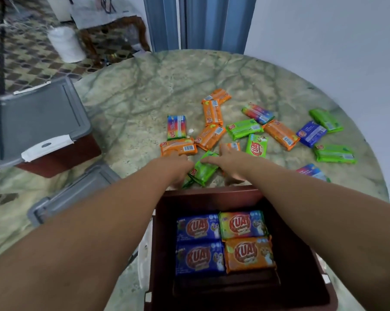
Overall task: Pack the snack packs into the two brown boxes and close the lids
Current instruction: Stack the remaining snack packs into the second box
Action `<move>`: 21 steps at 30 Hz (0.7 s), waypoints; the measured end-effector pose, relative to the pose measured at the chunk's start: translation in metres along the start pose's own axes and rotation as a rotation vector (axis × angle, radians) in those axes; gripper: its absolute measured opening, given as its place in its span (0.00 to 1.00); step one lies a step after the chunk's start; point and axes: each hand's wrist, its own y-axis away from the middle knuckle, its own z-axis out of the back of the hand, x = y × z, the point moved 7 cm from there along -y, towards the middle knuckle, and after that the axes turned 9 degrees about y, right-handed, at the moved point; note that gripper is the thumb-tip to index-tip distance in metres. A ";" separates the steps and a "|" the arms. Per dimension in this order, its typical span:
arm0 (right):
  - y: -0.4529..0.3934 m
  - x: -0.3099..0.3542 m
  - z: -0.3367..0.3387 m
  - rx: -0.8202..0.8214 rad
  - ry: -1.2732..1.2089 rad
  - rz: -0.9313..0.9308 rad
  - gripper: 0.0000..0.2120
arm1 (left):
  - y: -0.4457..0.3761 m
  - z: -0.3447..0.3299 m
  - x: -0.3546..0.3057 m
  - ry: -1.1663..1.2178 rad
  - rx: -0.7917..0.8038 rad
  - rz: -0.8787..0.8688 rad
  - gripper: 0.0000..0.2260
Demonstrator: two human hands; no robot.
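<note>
Hands [230,162] on green pack [204,169], possibly "KUAT"

Four packs [225,242] in near box [301,254], loose packs [279,133] behind

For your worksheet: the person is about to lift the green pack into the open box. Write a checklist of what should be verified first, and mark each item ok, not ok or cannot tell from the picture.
1. Both hands on the green pack: ok; left hand and right hand meet it at either side.
2. Grip secure: cannot tell; the fingers are blurred.
3. Open brown box has room: ok; four packs lie flat, with a bare strip along its near side.
4. Its lid is out of the way: ok; the grey lid lies on the table to the left.
5. Second brown box ready for packs: not ok; its lid is on.
6. All packs gathered: not ok; many lie loose on the table.
</note>
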 end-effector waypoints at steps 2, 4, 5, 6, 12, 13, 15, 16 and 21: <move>-0.006 0.005 0.000 -0.023 0.060 -0.010 0.43 | 0.000 -0.001 0.000 -0.073 0.037 0.006 0.33; -0.008 0.008 0.004 -0.051 0.094 -0.026 0.44 | 0.003 0.000 -0.002 -0.151 0.017 -0.025 0.37; -0.008 0.009 0.006 -0.067 0.120 -0.018 0.45 | 0.004 0.001 -0.003 -0.174 -0.007 -0.048 0.37; -0.008 0.011 0.008 -0.084 0.151 0.002 0.45 | 0.004 0.002 -0.003 -0.187 -0.026 -0.070 0.37; -0.015 0.018 0.013 -0.086 0.231 -0.027 0.37 | 0.000 0.000 0.009 -0.116 -0.074 -0.137 0.37; -0.016 0.021 0.016 -0.108 0.240 -0.034 0.32 | 0.001 0.002 0.011 -0.087 -0.089 -0.136 0.36; -0.016 0.027 0.023 -0.150 0.280 -0.034 0.28 | 0.004 0.000 0.013 -0.017 -0.109 -0.123 0.36; -0.017 0.027 0.024 -0.169 0.305 -0.041 0.30 | 0.005 -0.002 0.015 0.023 -0.126 -0.118 0.36; -0.006 0.022 0.029 -0.209 0.239 -0.051 0.43 | 0.015 0.000 0.025 0.293 -0.225 -0.075 0.33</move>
